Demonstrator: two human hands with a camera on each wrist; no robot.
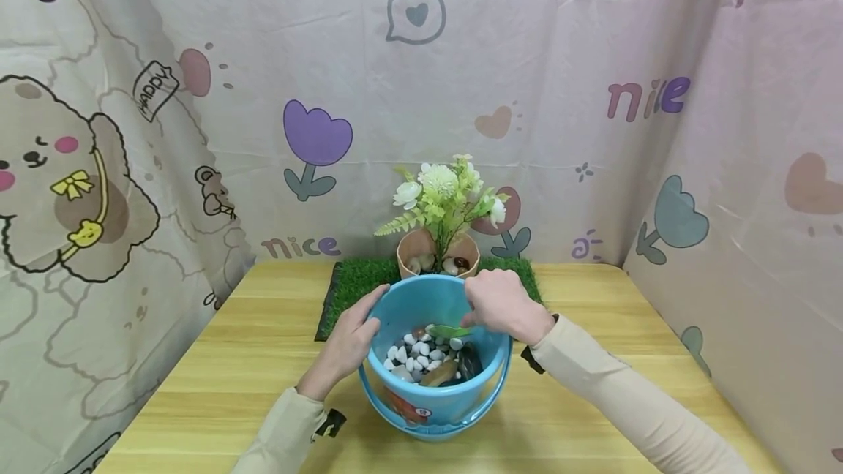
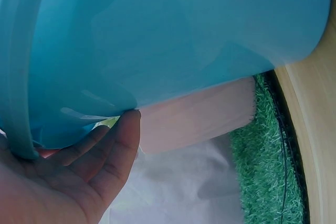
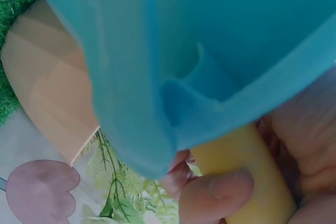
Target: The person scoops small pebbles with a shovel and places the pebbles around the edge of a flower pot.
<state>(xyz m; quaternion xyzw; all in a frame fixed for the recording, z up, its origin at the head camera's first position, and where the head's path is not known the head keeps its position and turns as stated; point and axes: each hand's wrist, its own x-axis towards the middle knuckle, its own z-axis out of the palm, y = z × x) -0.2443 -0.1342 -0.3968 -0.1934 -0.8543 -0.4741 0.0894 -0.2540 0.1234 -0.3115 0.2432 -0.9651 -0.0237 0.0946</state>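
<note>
A blue bucket [image 1: 431, 408] stands on the table, with white pebbles [image 1: 415, 351] and larger brown and black stones [image 1: 441, 373] inside. My left hand [image 1: 349, 342] grips the bucket's left rim, its fingers on the outer wall in the left wrist view. Over the right rim, my right hand [image 1: 503, 303] holds a small shovel by its yellow handle [image 3: 252, 177]. The shovel's green blade [image 1: 448, 330] reaches down into the bucket, by the pebbles. Its tip is partly hard to make out.
Behind the bucket, a peach flowerpot [image 1: 416, 246] with white artificial flowers [image 1: 440, 185] and stones sits on a green turf mat [image 1: 358, 280]. The wooden table [image 1: 593, 306] ends at a printed cloth backdrop [image 1: 421, 79]. The bucket's handle [image 1: 421, 430] hangs down in front.
</note>
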